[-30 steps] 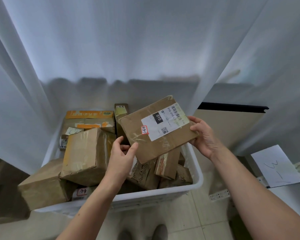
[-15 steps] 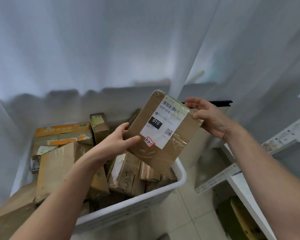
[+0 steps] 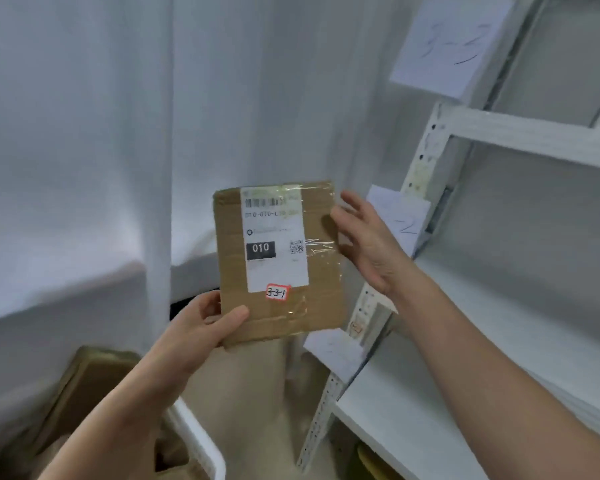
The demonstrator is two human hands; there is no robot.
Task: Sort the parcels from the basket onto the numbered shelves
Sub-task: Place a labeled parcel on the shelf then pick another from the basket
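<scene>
Flat parcel (image 3: 278, 258) held upright, left of the shelves (image 3: 520, 133), long axis vertical, label facing the viewer. The left hand (image 3: 200, 323) pinches its lower left corner. The right hand (image 3: 371, 244) has its fingers (image 3: 354, 204) spread and released beside the right edge.

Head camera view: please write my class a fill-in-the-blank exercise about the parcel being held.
The red-edged sticker on the parcel reads ___.
The black box on its white label shows ___.
The left hand pinches the parcel's lower corner, its ___ lying on the front.
The white shelves stand to the person's ___.
Missing words: 3-3-1; 010; thumb; right.
</scene>
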